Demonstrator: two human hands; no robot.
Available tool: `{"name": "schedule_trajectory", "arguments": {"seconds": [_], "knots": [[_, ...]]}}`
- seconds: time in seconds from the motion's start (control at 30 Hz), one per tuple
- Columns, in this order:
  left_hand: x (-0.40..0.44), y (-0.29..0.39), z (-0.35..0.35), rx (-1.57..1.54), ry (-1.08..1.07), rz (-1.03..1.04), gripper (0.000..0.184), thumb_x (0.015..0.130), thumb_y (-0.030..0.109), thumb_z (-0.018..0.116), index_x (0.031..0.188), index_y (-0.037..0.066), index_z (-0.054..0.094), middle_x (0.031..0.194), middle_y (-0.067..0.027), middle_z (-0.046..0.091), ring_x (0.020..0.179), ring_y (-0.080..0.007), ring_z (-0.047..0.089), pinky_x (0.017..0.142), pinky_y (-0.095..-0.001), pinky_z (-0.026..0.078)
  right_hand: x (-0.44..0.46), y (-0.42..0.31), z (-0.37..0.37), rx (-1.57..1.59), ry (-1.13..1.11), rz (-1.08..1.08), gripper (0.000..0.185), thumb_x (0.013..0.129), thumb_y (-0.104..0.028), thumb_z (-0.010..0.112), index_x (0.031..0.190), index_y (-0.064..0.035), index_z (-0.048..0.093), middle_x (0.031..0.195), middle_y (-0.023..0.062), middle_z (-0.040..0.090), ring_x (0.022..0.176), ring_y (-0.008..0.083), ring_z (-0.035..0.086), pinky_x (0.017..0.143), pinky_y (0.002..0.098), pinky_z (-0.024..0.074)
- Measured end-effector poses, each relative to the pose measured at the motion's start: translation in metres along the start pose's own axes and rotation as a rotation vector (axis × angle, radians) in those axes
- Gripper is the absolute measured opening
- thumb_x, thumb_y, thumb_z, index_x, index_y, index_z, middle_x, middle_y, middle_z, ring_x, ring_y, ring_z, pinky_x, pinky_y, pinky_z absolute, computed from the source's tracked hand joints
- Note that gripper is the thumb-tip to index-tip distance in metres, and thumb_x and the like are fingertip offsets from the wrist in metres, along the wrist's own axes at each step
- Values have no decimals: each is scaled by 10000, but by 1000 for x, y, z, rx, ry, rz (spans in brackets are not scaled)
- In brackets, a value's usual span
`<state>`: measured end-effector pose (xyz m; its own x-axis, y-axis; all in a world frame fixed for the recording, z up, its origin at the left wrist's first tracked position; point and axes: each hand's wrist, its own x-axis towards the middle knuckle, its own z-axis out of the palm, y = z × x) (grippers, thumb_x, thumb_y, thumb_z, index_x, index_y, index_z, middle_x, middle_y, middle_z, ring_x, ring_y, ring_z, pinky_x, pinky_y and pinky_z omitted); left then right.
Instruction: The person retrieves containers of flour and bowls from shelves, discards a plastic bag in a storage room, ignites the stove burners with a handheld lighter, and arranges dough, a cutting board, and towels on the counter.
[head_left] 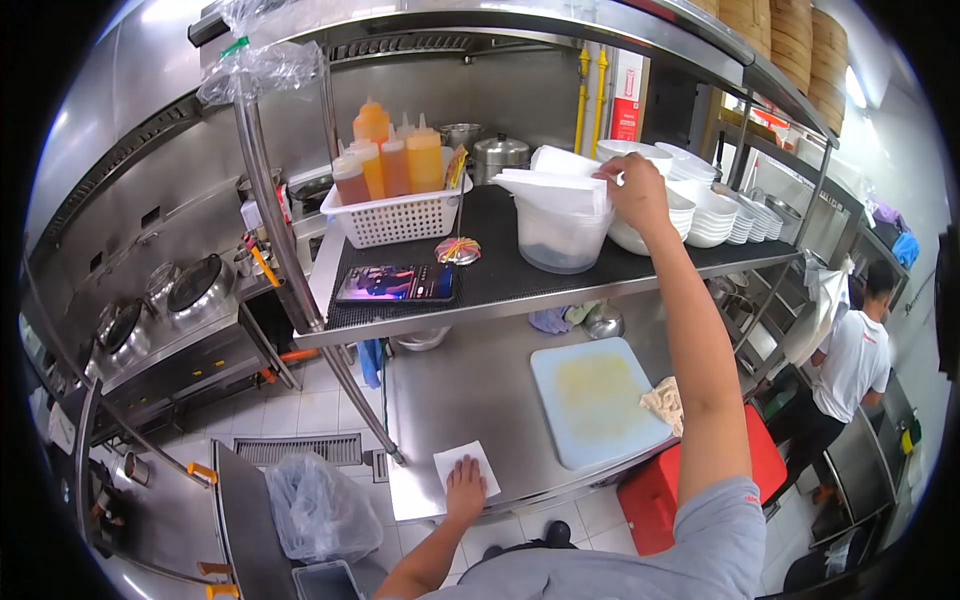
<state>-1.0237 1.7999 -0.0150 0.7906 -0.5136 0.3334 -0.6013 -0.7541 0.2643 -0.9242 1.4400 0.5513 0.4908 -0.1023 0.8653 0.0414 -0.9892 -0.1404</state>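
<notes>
The left hand [466,487] is laid flat, fingers spread, on white paper [466,472] near the surface's [500,385] front edge; white sheets [560,183] are pinched by the right hand [637,190].

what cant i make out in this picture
- head view, tub contents: papers and cloudy wall obscure them
- head view, counter under left hand: covered by white sheet
- head view, phone text: too small
- head view, how many papers right hand pinches: fingers overlap them

Chopping board [601,400] beneath shelf [490,270], basket [405,218] atop it.
</notes>
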Motion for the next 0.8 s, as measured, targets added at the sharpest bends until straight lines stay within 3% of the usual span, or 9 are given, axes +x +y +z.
{"name": "schedule_trajectory", "arguments": {"seconds": [0.3,0.4,0.47,0.6,0.67,0.77,0.8], "knots": [[-3,4,-12,-99,-10,-24,599,977,388,468,1439,10,415,1521,-213,351,1383,-398,358,1129,-528,282,-2,-1,2,-11,99,-28,144,808,-177,732,897,-64,724,886,90,672,897,316,616,754,476,465],[-5,3,-11,-70,-12,-39,624,964,388,492,1461,24,396,1552,-218,310,1413,-401,316,1164,-540,219,0,-1,1,-27,115,-12,144,818,-186,720,896,-65,725,899,102,673,915,321,617,765,471,468],[-5,2,-7,-56,-21,-47,633,965,401,484,1469,30,391,1560,-221,299,1425,-408,301,1171,-553,196,3,-5,-4,-38,-50,53,164,830,-210,711,901,-64,728,926,128,670,945,330,622,792,485,472],[-5,-4,-2,-59,-47,-54,657,968,433,460,1491,45,374,1581,-227,265,1449,-423,264,1182,-589,142,6,-10,-6,-59,32,4,136,821,-176,723,882,-54,723,920,150,661,954,335,629,814,477,483],[-4,-3,-4,-54,-51,-53,660,970,438,456,1495,47,370,1585,-225,260,1449,-424,264,1180,-593,141,8,-11,-7,146,293,-88,113,807,-99,714,893,-32,684,895,158,650,919,354,636,803,453,497],[-7,-4,0,-31,-55,-46,666,974,452,447,1500,53,365,1590,-221,252,1450,-423,262,1178,-598,137,16,-16,-20,222,407,-134,118,810,-43,686,912,-17,632,862,157,660,825,363,645,732,405,510],[-7,-5,2,-13,-42,-35,668,975,459,443,1502,57,364,1592,-218,250,1451,-422,260,1177,-600,134,13,-21,-28,291,281,52,123,841,-59,671,932,-14,601,845,159,677,742,331,654,676,374,511]]}}
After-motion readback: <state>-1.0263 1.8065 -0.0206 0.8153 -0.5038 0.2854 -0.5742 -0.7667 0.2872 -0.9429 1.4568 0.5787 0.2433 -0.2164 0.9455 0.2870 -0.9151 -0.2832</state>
